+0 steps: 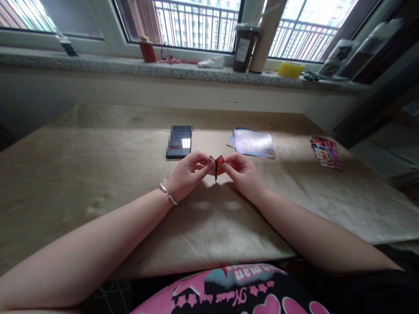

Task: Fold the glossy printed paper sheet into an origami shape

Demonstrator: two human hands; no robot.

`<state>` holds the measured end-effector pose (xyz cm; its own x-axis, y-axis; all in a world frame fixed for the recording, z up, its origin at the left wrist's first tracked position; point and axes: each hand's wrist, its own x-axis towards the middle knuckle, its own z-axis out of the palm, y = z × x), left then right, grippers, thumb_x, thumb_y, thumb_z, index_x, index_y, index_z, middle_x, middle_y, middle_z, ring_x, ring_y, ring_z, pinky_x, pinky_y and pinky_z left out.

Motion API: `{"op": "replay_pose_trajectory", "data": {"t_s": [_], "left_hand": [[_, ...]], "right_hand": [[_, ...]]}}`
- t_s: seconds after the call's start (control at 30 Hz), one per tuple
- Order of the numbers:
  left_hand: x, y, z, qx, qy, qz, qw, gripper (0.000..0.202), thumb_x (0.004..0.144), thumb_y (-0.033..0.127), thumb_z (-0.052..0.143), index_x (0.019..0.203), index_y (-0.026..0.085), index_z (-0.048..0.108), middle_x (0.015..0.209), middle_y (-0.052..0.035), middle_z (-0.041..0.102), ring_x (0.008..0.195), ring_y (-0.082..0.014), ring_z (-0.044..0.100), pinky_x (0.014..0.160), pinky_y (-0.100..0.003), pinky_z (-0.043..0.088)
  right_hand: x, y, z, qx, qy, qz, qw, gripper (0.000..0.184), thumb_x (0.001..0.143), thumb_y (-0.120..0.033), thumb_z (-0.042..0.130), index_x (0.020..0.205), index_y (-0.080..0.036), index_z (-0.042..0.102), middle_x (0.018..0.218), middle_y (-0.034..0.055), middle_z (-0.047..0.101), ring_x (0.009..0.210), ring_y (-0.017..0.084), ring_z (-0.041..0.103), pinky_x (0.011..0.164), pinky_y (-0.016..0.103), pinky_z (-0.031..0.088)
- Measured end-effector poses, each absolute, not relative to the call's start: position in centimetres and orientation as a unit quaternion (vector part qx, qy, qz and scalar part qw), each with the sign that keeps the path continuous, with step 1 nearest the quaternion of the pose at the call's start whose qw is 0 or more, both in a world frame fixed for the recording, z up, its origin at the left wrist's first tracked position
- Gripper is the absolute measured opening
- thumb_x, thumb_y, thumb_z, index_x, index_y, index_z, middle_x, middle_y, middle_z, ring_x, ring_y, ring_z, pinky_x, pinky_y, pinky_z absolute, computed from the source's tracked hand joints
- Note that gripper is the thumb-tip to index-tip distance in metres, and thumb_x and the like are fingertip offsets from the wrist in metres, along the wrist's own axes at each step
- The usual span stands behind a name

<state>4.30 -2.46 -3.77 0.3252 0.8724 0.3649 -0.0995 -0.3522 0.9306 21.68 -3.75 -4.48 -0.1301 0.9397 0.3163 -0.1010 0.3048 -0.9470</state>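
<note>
Between my two hands, a little above the table, is a small red piece of folded paper (220,163) with pointed flaps. My left hand (190,172), with a silver bangle at the wrist, pinches its left side between thumb and fingers. On the other side, my right hand (244,172) pinches a flap the same way. One dark point of the paper hangs down in the middle. A dark phone (180,143) lies just beyond my left hand. Past my right hand are several bluish-purple printed sheets (254,143).
Colourful printed cards or packets (325,152) lie at the right of the table (124,183). Along the granite windowsill (108,64) stand a red container (147,50), a dark lidded cup (244,48), a cardboard tube (264,39) and a yellow object (290,69).
</note>
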Motion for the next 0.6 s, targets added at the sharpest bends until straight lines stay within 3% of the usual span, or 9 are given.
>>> {"op": "replay_pose_trajectory", "data": {"t_s": [0.27,0.6], "left_hand": [[3.8,-3.1,-2.8,0.644,0.293,0.514,0.485,0.029,0.082,0.043,0.065,0.089,0.017,0.053,0.074,0.0003,0.063,0.065,-0.0125,0.065,0.062,-0.026,0.058],[2.5,-1.9,-2.7,0.608,0.364,0.555,0.435,0.033,0.072,0.044,0.074,0.08,0.015,0.058,0.073,-0.0001,0.063,0.064,-0.0116,0.063,0.059,-0.023,0.054]], "right_hand": [[20.9,-3.4,-3.7,-0.341,-0.595,0.47,0.556,0.021,0.077,-0.038,0.069,0.084,-0.021,0.061,0.077,-0.0001,0.068,0.07,0.014,0.066,0.071,0.032,0.054],[19.1,-1.3,-2.5,-0.373,-0.597,0.482,0.521,0.028,0.071,-0.046,0.07,0.075,-0.019,0.061,0.07,-0.0006,0.066,0.067,0.014,0.064,0.068,0.032,0.053]]}}
